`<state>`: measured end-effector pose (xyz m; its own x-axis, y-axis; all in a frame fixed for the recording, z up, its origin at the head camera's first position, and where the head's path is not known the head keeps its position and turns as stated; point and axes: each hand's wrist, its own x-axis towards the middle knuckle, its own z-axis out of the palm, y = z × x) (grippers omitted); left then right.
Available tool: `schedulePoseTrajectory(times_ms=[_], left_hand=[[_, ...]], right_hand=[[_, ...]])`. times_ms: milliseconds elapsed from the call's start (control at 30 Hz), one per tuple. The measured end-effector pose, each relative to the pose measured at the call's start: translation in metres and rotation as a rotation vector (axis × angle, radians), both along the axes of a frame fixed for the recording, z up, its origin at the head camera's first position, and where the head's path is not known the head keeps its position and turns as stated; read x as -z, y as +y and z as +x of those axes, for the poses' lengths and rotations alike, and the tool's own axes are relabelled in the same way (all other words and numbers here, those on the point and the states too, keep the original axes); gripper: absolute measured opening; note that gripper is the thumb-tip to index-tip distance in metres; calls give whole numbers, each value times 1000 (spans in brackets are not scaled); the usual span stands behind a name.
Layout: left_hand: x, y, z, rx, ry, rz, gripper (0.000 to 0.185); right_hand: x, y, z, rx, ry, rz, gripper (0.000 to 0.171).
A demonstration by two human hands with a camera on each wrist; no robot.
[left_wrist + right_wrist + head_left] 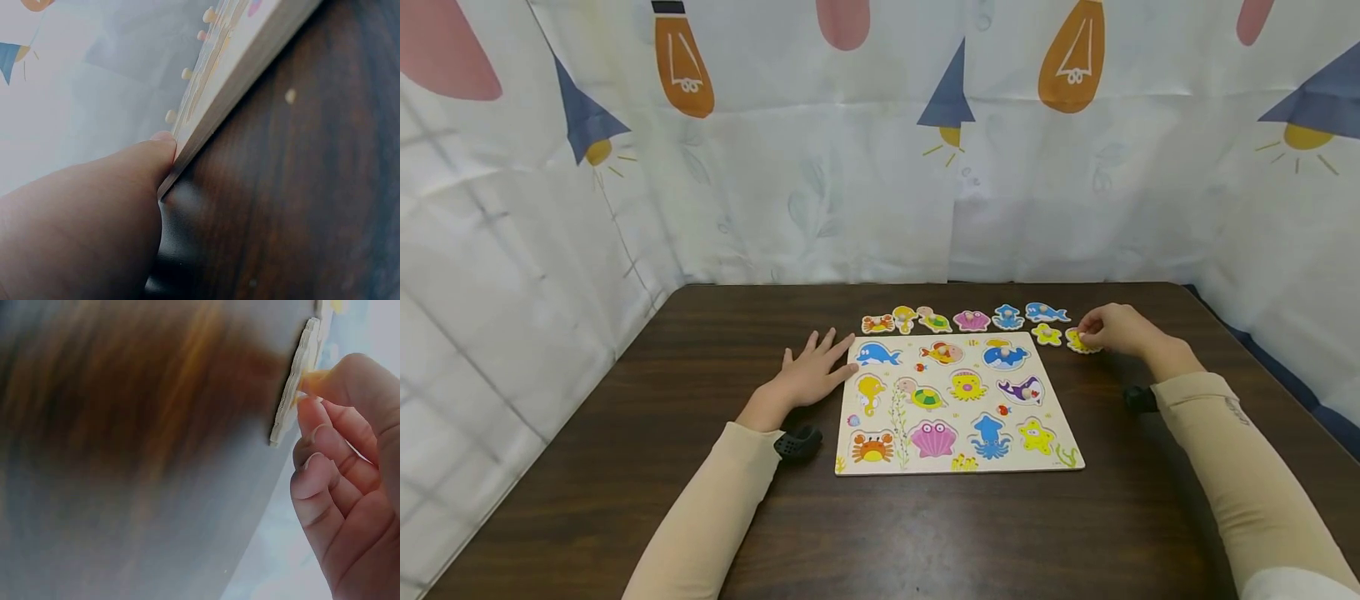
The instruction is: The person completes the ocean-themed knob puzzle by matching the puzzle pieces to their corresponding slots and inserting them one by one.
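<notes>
A wooden puzzle board (958,404) with sea-animal pictures lies flat on the table. My left hand (808,371) rests beside its upper left corner with fingers spread; in the left wrist view the thumb (164,139) touches the board's edge (219,115). Out to the right, beyond the board's far right corner, my right hand (1120,329) pinches a yellow puzzle piece (1078,343) between thumb and fingertips. Its wavy rim (294,387) shows side-on in the right wrist view, and the fingers hide part of its picture. A yellow star piece (1046,334) lies just left of it.
Loose pieces line the board's far edge: a crab (877,323), a seahorse (904,319), a turtle (936,320), a pink shell (972,321), a blue squid (1007,317) and a blue dolphin (1047,312). A fabric curtain (880,200) hangs behind the dark table (715,350).
</notes>
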<state>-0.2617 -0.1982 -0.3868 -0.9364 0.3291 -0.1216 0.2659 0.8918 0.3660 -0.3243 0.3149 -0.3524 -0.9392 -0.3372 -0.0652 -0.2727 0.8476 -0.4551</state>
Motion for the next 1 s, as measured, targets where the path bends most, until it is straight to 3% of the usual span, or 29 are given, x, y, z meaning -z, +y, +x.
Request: schedulePoseTrajectory(times_ms=[400, 1000], left_hand=[[-2, 0, 0, -1, 4, 3, 73], [-1, 0, 0, -4, 1, 4, 72]], right_hand=[[-26, -13, 13, -35, 73, 41, 16], [-47, -51, 53, -163, 118, 87, 10]])
